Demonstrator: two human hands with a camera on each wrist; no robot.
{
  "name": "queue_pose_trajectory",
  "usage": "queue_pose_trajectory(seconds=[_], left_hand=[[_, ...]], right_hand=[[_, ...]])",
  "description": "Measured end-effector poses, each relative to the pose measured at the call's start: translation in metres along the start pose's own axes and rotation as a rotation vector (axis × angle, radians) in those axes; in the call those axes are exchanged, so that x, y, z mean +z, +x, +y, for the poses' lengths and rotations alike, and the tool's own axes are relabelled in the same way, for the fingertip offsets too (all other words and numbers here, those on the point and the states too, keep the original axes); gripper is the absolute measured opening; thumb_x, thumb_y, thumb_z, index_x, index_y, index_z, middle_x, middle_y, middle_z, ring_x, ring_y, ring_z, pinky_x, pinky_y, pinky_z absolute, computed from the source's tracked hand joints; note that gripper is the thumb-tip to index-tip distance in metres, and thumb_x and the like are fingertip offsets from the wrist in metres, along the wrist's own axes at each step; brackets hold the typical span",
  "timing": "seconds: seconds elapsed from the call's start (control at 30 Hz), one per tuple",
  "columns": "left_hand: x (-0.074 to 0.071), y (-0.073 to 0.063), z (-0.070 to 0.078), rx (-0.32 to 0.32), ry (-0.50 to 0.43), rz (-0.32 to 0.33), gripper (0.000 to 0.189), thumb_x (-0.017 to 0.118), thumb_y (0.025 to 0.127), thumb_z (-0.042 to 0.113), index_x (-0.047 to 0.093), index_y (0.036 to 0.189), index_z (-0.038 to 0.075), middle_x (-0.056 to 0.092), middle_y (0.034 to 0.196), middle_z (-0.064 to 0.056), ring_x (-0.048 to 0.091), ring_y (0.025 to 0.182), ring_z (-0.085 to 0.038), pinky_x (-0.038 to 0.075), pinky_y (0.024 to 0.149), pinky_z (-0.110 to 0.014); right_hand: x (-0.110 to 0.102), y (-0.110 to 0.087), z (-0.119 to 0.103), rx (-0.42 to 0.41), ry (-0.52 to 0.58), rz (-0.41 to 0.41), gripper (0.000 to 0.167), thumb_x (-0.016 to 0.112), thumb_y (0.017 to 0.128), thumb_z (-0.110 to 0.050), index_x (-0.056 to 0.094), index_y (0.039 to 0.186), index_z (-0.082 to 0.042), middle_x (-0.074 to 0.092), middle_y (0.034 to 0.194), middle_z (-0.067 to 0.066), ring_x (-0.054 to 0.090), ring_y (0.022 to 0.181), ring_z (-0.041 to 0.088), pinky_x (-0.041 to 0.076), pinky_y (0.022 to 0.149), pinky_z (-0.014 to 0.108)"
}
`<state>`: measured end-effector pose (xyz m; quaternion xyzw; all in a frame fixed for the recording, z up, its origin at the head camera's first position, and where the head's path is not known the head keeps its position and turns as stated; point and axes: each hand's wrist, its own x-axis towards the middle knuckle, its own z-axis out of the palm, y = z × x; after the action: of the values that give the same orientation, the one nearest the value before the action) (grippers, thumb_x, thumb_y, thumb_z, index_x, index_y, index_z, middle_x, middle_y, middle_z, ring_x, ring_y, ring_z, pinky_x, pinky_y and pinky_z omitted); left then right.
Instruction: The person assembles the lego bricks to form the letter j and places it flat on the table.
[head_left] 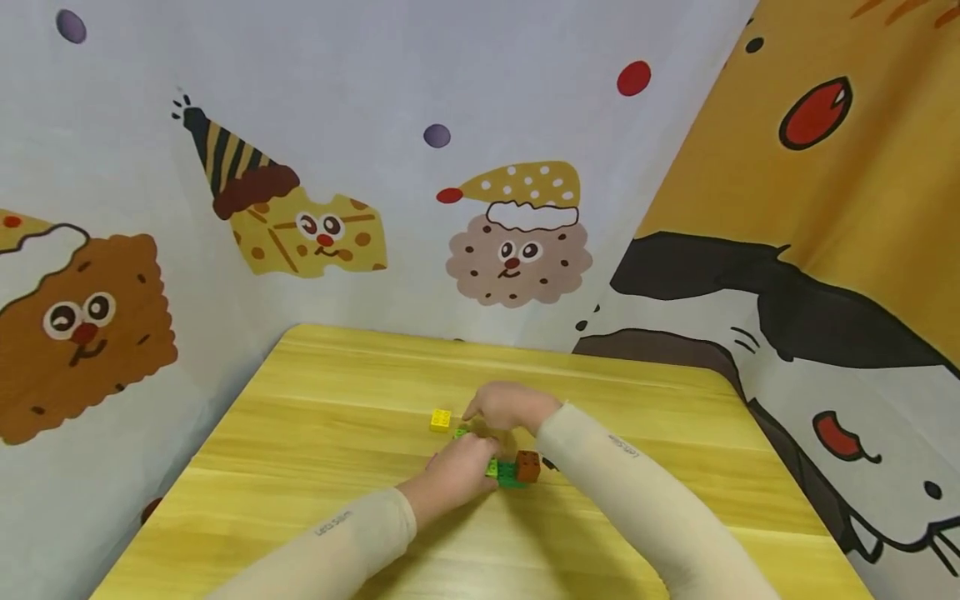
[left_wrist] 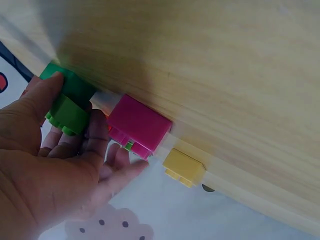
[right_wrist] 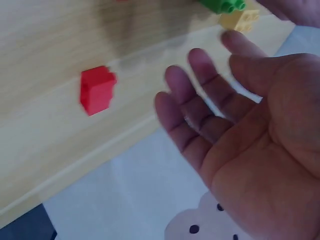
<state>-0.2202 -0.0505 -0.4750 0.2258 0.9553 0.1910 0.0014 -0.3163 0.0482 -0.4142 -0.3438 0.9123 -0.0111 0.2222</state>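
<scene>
My left hand [head_left: 459,467] pinches a small light green toy building brick [left_wrist: 67,116] together with the dark green block [left_wrist: 77,86] beside it, thumb on one side and fingers on the other. Just past its fingers, a magenta brick [left_wrist: 140,121] sits on the table in the left wrist view. Above and beyond the left hand, my right hand [head_left: 512,406] holds nothing; its fingers are spread and slightly bent in the right wrist view. Nearest it there are a green brick [right_wrist: 222,5] and a yellow brick [right_wrist: 239,21], partly cut off or covered.
A brown brick [head_left: 527,467] stands at the right end of the green pieces. In the right wrist view, a red brick [right_wrist: 96,91] lies apart on the wooden table [head_left: 337,375]. Printed cloth hangs behind the table's far edge.
</scene>
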Motion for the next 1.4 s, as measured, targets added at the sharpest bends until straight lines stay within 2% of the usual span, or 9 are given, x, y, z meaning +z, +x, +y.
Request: queue_pose_trajectory(seconds=[0.13, 0.27, 0.43, 0.5, 0.6, 0.73, 0.97, 1.17, 1.4], left_hand=[[0.0, 0.0, -0.001, -0.014, 0.0, -0.005, 0.041, 0.08, 0.068, 0.027, 0.065, 0.104, 0.016, 0.067, 0.101, 0.005, 0.062, 0.093, -0.013, 0.054, 0.071, -0.025], [0.0, 0.0, -0.001, 0.015, -0.018, 0.003, 0.039, 0.08, 0.067, 0.025, 0.066, 0.103, 0.016, 0.068, 0.1, 0.007, 0.064, 0.089, -0.009, 0.054, 0.068, -0.021], [0.001, 0.002, 0.001, 0.038, 0.008, 0.021, 0.037, 0.08, 0.068, 0.027, 0.066, 0.1, 0.015, 0.068, 0.097, 0.006, 0.062, 0.088, -0.009, 0.053, 0.07, -0.02], [0.002, 0.002, 0.001, 0.041, 0.028, 0.026, 0.038, 0.08, 0.068, 0.028, 0.066, 0.1, 0.014, 0.067, 0.096, 0.005, 0.062, 0.088, -0.01, 0.053, 0.071, -0.021], [0.004, 0.002, 0.003, 0.028, 0.038, 0.015, 0.039, 0.079, 0.068, 0.029, 0.065, 0.101, 0.015, 0.066, 0.096, 0.005, 0.06, 0.088, -0.013, 0.053, 0.072, -0.024], [0.003, 0.001, 0.005, 0.002, 0.013, -0.004, 0.04, 0.078, 0.069, 0.027, 0.064, 0.105, 0.016, 0.066, 0.099, 0.003, 0.059, 0.09, -0.015, 0.053, 0.072, -0.026], [-0.003, -0.001, 0.003, 0.005, 0.003, 0.006, 0.042, 0.078, 0.07, 0.025, 0.064, 0.108, 0.015, 0.066, 0.103, 0.0, 0.06, 0.092, -0.017, 0.054, 0.077, -0.028], [-0.002, -0.001, 0.004, 0.02, 0.005, -0.002, 0.041, 0.077, 0.07, 0.026, 0.064, 0.107, 0.014, 0.067, 0.1, 0.001, 0.06, 0.088, -0.015, 0.054, 0.073, -0.025], [-0.001, 0.002, 0.004, 0.014, -0.002, 0.0, 0.037, 0.078, 0.071, 0.025, 0.064, 0.104, 0.014, 0.066, 0.094, 0.003, 0.057, 0.08, -0.01, 0.051, 0.067, -0.022]], right_hand=[[0.001, 0.003, 0.002, -0.06, 0.025, 0.0, 0.049, 0.038, 0.095, -0.007, 0.046, 0.131, -0.038, 0.054, 0.131, -0.002, 0.056, 0.104, 0.01, 0.044, 0.098, 0.031], [0.004, 0.013, -0.008, -0.052, 0.028, -0.026, 0.059, 0.045, 0.09, -0.001, 0.043, 0.131, -0.044, 0.053, 0.133, 0.0, 0.048, 0.07, 0.011, 0.049, 0.07, 0.024], [0.006, 0.014, 0.004, -0.005, 0.015, -0.023, 0.05, 0.048, 0.09, -0.005, 0.051, 0.126, -0.039, 0.052, 0.133, -0.009, 0.054, 0.083, 0.011, 0.051, 0.073, 0.027], [0.007, 0.009, 0.018, -0.044, -0.028, 0.014, 0.034, 0.05, 0.092, -0.012, 0.06, 0.119, -0.03, 0.059, 0.124, -0.009, 0.056, 0.095, 0.009, 0.051, 0.083, 0.027], [0.012, -0.005, 0.046, -0.105, -0.062, 0.109, 0.014, 0.059, 0.088, -0.02, 0.072, 0.087, -0.014, 0.068, 0.09, -0.007, 0.056, 0.08, 0.007, 0.05, 0.073, 0.024], [0.03, -0.029, 0.082, -0.058, 0.006, 0.224, 0.029, 0.071, 0.078, -0.027, 0.055, 0.058, -0.012, 0.049, 0.057, -0.007, 0.039, 0.052, 0.007, 0.038, 0.049, 0.022], [0.049, -0.065, 0.104, 0.048, 0.108, 0.38, 0.022, 0.072, 0.077, -0.035, 0.057, 0.083, -0.019, 0.055, 0.072, -0.009, 0.049, 0.065, 0.009, 0.042, 0.058, 0.025], [0.034, -0.102, 0.079, -0.065, 0.299, 0.34, 0.043, 0.066, 0.082, -0.034, 0.053, 0.121, -0.021, 0.064, 0.104, -0.006, 0.06, 0.092, 0.01, 0.053, 0.078, 0.028], [0.041, -0.111, 0.052, -0.195, 0.121, 0.323, 0.049, 0.068, 0.081, -0.033, 0.057, 0.124, -0.012, 0.065, 0.103, -0.004, 0.056, 0.075, 0.002, 0.049, 0.064, 0.015]])
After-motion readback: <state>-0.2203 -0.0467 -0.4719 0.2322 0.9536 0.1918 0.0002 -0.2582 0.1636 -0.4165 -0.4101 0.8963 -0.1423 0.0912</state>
